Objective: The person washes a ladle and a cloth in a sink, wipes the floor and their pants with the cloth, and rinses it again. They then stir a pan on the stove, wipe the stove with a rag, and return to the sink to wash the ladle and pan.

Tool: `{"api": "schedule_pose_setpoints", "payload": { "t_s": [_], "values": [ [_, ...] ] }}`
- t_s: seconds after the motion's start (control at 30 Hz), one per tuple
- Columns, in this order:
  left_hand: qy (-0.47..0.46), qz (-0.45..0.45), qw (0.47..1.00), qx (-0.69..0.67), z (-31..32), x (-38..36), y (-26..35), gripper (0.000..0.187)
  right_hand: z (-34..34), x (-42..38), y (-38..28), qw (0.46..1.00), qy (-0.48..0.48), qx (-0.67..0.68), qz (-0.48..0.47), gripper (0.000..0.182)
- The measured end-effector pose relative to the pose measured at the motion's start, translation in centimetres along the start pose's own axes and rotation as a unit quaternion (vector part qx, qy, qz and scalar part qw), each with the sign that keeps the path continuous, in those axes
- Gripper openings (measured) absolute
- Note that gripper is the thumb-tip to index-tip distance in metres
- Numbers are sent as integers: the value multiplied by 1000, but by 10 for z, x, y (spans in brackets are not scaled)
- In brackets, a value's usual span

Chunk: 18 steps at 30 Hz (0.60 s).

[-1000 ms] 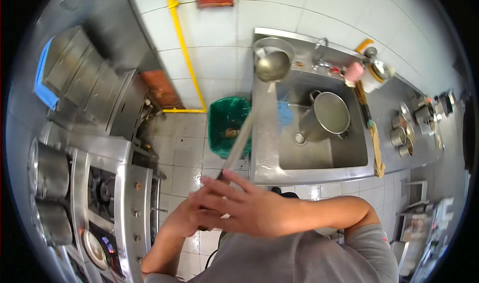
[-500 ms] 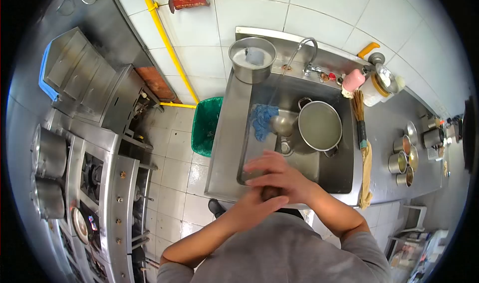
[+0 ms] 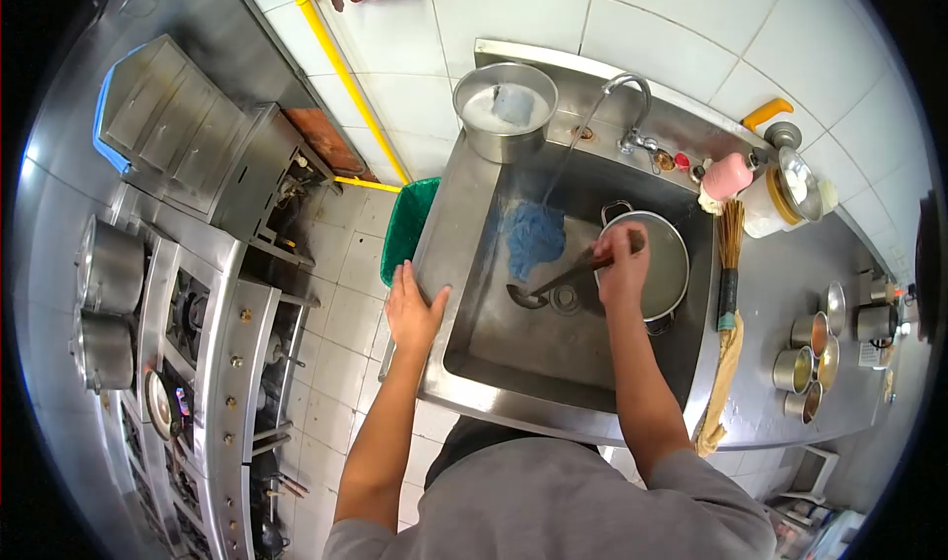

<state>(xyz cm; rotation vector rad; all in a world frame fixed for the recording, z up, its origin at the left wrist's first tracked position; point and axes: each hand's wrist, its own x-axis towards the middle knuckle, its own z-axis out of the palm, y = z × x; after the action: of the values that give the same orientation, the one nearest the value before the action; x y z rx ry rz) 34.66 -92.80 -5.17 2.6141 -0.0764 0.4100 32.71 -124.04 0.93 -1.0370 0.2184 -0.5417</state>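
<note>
My right hand (image 3: 623,264) is closed around the handle of a metal ladle (image 3: 555,284), over the left rim of a two-handled pot (image 3: 660,264) of cloudy liquid. The ladle's bowl points left, near the drain of the sink (image 3: 513,348). My left hand (image 3: 415,308), fingers spread, is at the left edge of the steel counter, with nothing in it. A wet blue cloth (image 3: 535,239) lies in the sink, left of the pot.
A thin stream falls from the faucet (image 3: 634,86) toward the cloth. At the back left corner stands a pot of whitish liquid (image 3: 506,145). A green bin (image 3: 410,229) is left of the counter. A straw brush (image 3: 729,254) lies along the sink's right edge, with several metal cups (image 3: 793,369) beyond.
My hands have come apart from in front of the sink. The left went to the counter's left edge; the right moved forward to the pot with the ladle, which has turned.
</note>
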Motion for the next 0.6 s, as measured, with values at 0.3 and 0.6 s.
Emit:
{"api": "schedule_pose_setpoints", "payload": {
  "t_s": [0.3, 0.6],
  "values": [
    [-26, 28, 996, 77, 2, 4, 7, 67, 0, 14, 50, 949, -180, -220, -137, 10],
    [-37, 16, 998, 48, 0, -3, 7, 65, 8, 37, 49, 965, -69, -212, -141, 13]
  ]
}}
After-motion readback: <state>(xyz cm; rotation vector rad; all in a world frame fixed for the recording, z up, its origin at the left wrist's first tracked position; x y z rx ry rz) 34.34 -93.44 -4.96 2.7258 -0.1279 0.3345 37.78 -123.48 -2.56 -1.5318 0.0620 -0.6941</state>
